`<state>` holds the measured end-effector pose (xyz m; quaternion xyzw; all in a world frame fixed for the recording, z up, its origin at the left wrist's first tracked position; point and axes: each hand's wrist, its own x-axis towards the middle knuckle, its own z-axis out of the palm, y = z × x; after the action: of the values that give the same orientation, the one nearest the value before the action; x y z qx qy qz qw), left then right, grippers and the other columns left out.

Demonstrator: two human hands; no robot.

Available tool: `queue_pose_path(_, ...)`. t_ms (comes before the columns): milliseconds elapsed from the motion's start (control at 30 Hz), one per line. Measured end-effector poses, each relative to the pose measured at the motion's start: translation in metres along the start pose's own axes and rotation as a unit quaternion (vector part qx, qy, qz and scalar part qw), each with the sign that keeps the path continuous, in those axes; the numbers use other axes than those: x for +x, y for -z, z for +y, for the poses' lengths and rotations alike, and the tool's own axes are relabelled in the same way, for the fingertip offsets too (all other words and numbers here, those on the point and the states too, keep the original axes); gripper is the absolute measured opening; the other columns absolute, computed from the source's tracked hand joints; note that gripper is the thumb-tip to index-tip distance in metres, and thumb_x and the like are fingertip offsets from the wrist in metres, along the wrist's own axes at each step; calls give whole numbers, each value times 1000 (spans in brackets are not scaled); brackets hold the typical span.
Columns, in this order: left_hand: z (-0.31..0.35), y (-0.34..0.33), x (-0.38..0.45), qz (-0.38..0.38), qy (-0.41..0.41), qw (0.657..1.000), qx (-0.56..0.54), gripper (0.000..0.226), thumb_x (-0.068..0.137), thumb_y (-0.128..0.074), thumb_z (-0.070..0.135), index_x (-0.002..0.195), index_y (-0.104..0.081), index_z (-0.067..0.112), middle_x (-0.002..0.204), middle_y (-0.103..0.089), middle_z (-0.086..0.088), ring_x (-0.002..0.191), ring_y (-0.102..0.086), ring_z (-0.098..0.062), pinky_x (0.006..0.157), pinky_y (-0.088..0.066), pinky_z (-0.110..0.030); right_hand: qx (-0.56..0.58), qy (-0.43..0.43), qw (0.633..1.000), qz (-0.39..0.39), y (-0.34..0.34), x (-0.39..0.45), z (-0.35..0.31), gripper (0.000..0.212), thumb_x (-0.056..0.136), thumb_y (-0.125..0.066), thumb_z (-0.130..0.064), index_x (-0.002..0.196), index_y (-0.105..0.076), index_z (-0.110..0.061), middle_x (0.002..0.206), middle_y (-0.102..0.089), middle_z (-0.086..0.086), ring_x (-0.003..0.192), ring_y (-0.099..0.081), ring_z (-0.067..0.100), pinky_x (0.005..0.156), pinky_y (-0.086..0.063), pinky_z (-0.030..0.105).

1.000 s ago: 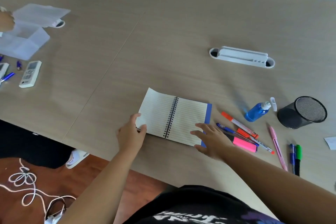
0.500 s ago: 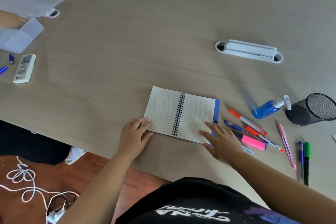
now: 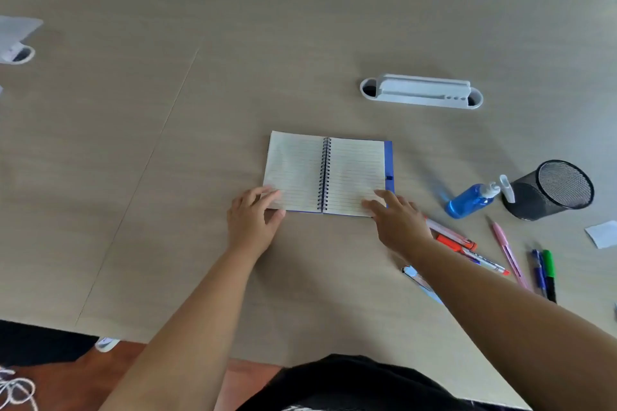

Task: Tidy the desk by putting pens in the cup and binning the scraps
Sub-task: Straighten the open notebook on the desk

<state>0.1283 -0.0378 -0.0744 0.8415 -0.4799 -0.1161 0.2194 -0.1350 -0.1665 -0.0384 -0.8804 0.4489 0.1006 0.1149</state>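
An open spiral notebook [image 3: 325,173] lies flat on the desk in front of me. My left hand [image 3: 252,220] rests with its fingertips on the notebook's lower left corner, fingers apart. My right hand [image 3: 397,220] lies flat with its fingers spread on the lower right corner. Right of that hand lie several pens: an orange marker [image 3: 455,242], a pink pen [image 3: 507,252], a blue pen [image 3: 539,272] and a green marker [image 3: 549,272]. A black mesh cup [image 3: 551,190] lies tipped on its side at the right. A white paper scrap [image 3: 602,233] sits at the right edge.
A blue spray bottle [image 3: 472,198] lies between the notebook and the cup. A white cable tray [image 3: 421,92] is set into the desk beyond the notebook. A small light-blue object [image 3: 414,275] lies under my right forearm. White paper [image 3: 15,33] sits at the far left.
My left hand let go of the page's corner and now lies on it. The notebook has turned square to me. My head moved, shifting the view; the other person's hand left the frame.
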Motion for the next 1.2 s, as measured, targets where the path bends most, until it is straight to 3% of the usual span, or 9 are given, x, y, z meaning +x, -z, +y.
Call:
queue_pose_path(100,5,-15,30,4,-9,1000,0,42,78,-52,53,115,-65,38,126,-58,13,120,-51,-27,97,-41,-46,13,-18,1000,15,4,20,11,46,95,-44,-14,138,-45,-30,150,-36,2,133,-42,28,107,-31,39)
queue_pose_path(300,35,-31,73,20,13,999,-40,32,80,-67,42,112,-66,40,127,-57,17,122,-44,-23,98,-34,-42,54,-72,995,39,11,53,31,50,91,-46,-6,135,-47,-30,149,-37,2,126,-48,31,105,-32,40)
queue_pose_path(433,52,-40,93,23,23,998,-45,31,81,-66,43,112,-66,40,129,-56,18,125,-42,-27,102,-32,-46,92,-109,989,44,15,71,41,59,86,-44,4,133,-48,-31,148,-37,-1,128,-45,27,108,-28,38)
queue_pose_path(733,65,-46,109,38,38,998,-18,31,82,-61,45,112,-64,42,131,-54,21,131,-37,-24,103,-26,-49,106,-105,987,68,21,97,53,55,86,-45,5,130,-52,-27,143,-44,0,125,-48,28,105,-32,38)
queue_pose_path(900,73,-44,103,24,48,998,15,32,87,-56,42,119,-60,41,141,-47,18,142,-21,-28,107,-16,-52,169,-124,977,49,23,87,48,61,92,-45,-6,146,-31,-31,160,-22,-1,145,-25,27,119,-13,45)
queue_pose_path(967,77,-41,95,3,26,999,38,37,89,-54,41,126,-53,42,149,-39,16,145,-13,-28,109,-12,-55,246,-148,954,89,22,74,44,67,90,-48,-11,149,-23,-31,161,-16,-2,147,-17,25,119,-12,46)
queue_pose_path(1033,86,-39,81,-18,-29,998,51,39,90,-54,40,128,-50,44,151,-36,15,145,-12,-29,108,-14,-57,289,-157,936,122,21,53,44,64,89,-51,-9,147,-31,-25,156,-30,4,141,-27,29,114,-22,42)
queue_pose_path(1100,100,-41,60,-44,-115,991,47,36,88,-57,39,123,-55,45,146,-45,14,142,-20,-31,105,-17,-53,279,-162,942,87,17,29,51,55,89,-54,-12,143,-42,-20,141,-47,10,129,-40,32,105,-32,39)
queue_pose_path(1200,125,-55,20,-100,-236,966,9,25,84,-64,40,109,-66,43,125,-62,16,134,-34,-31,98,-20,-42,229,-176,957,-10,11,-6,67,57,87,-63,-25,141,-44,-21,137,-46,9,125,-45,33,101,-41,42)
